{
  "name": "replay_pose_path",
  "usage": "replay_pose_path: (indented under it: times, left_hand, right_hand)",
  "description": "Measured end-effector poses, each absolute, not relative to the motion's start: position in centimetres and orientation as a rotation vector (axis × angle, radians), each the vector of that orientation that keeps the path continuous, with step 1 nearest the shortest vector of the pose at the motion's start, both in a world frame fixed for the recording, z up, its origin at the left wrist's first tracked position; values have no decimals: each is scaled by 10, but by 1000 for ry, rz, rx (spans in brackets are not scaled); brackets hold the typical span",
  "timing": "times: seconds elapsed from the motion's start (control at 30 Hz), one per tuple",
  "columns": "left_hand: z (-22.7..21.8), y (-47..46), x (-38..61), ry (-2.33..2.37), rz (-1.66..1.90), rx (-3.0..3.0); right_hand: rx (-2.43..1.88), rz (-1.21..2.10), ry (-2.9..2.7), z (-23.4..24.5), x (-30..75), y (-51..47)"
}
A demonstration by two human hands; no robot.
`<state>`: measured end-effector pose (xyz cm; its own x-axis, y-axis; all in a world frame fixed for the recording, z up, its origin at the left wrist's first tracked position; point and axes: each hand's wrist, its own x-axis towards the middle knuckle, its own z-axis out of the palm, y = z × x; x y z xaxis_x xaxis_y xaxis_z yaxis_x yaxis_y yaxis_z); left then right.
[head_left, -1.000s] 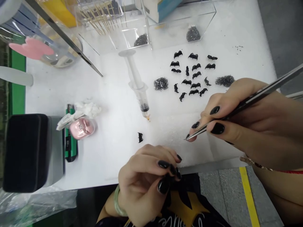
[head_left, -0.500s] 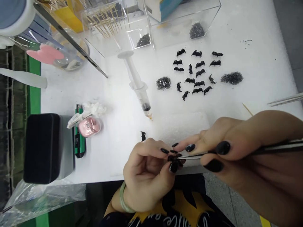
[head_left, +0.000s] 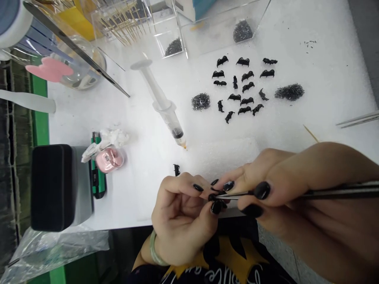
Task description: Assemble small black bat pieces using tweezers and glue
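At the table's near edge, my left hand (head_left: 183, 217) pinches a small black piece (head_left: 213, 196) between thumb and fingertips; fingers partly cover it. It resembles the black bat-shaped pieces (head_left: 244, 111) lying in loose rows farther up the table. My right hand (head_left: 284, 189) is closed on black-and-silver tweezers (head_left: 233, 196), whose tips touch the held piece. Whether the tips grip anything there I cannot tell. One more black piece (head_left: 177, 169) lies just beyond my left hand. A syringe (head_left: 168, 114) with an orange tip rests behind it.
Piles of tiny dark beads (head_left: 200, 101) flank the black pieces. Spare tweezers (head_left: 358, 119) and a yellow stick (head_left: 310, 133) lie at right. Leftward are a pink case (head_left: 109, 159), a green cutter (head_left: 98, 181) and a black-topped box (head_left: 51, 187). Clear acrylic boxes (head_left: 171, 39) stand at the back.
My right hand and the tweezers have shifted slightly left, closer to the held piece. The left hand keeps its pinch. The whole view has moved a little.
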<state>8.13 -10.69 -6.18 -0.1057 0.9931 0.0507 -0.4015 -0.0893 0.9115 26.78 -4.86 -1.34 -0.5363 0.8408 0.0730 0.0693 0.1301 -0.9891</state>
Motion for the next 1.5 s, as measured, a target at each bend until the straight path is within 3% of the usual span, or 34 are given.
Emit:
replay_pose_path:
  times: [0.83, 1.5]
  left_hand:
    - [-66, -108, 78, 893, 1471, 965]
    - [-67, -110, 79, 830, 1469, 950]
  right_hand:
    - [-794, 1450, -1774, -14, 264, -42]
    - [-966, 1474, -1719, -11, 265, -38]
